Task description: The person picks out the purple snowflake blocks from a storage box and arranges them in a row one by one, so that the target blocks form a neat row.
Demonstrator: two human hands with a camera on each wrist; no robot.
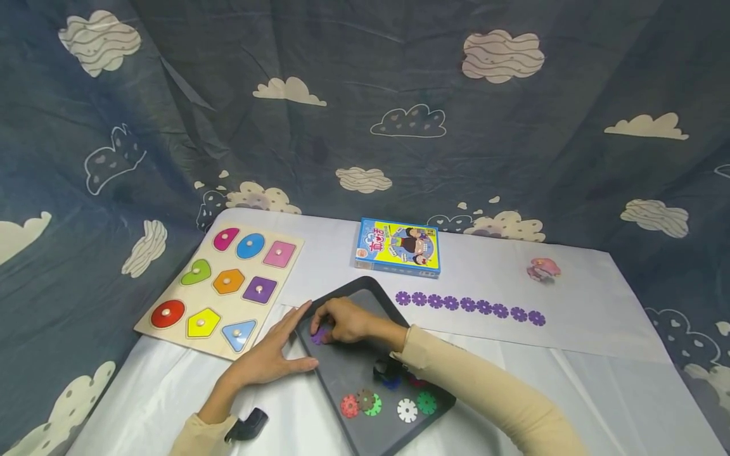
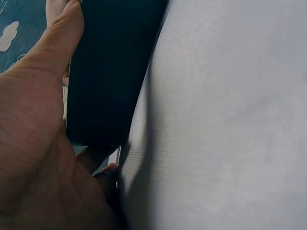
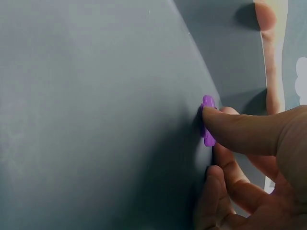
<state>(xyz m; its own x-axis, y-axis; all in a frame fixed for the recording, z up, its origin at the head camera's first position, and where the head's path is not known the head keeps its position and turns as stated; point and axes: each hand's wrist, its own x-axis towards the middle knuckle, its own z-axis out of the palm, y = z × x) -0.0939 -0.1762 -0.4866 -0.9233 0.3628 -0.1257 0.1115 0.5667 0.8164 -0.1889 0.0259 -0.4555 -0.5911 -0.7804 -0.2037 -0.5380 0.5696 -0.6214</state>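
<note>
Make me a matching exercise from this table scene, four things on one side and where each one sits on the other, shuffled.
Things:
1. purple flower piece
2. left hand
3. card box
4. row of purple flowers

Places:
A. on the white cloth, right of the dark tray
B. pinched under the right hand on the tray
C. flat against the tray's left edge
D. behind the tray, near the backdrop

Pairs: 1-B, 2-C, 3-D, 4-A

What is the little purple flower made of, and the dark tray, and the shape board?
Purple flower piece: probably plastic, smooth with an even colour. Dark tray: matte grey, maybe plastic or metal; unclear. Shape board: looks like pale wood, bare tan surface with glossy painted pieces.
</note>
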